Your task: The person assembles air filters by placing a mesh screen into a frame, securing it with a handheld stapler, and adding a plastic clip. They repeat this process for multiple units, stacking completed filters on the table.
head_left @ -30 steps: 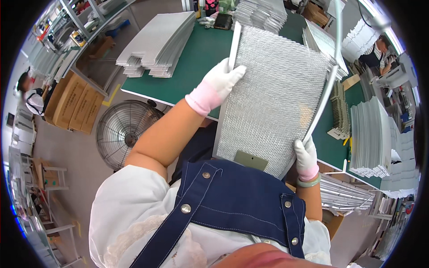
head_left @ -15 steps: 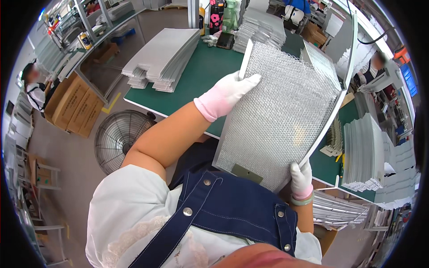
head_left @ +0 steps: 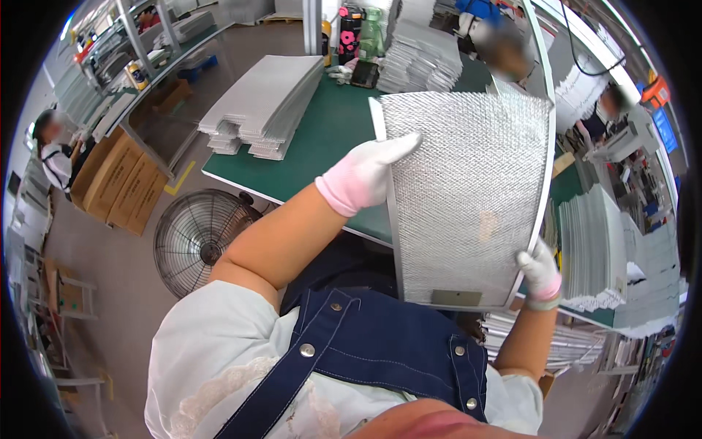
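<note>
A silvery metal mesh filter panel (head_left: 461,168) with slim metal frame strips along its sides is held up in front of me, over the near edge of the green table. My left hand (head_left: 369,170), in a white glove with a pink cuff, is closed on its left edge, thumb lying over the mesh. Low on the right edge, my right hand (head_left: 540,272), gloved alike, grips the frame; its fingers are partly hidden behind the panel. A small dull metal plate (head_left: 456,298) sits at the panel's bottom edge. The top edge looks bare mesh, slightly ragged.
A stack of pale flat panels (head_left: 263,95) lies on the green table (head_left: 322,139) at the left. More mesh sheets (head_left: 420,62) are piled at the back, beside bottles and a phone (head_left: 365,74). Upright panels (head_left: 594,245) stand at right. A floor fan (head_left: 205,245) is left; co-workers are beyond.
The panel has turned counterclockwise, its top swinging left and its bottom right, so it stands straighter. My right hand has moved right and up with it. A co-worker's head now shows behind.
</note>
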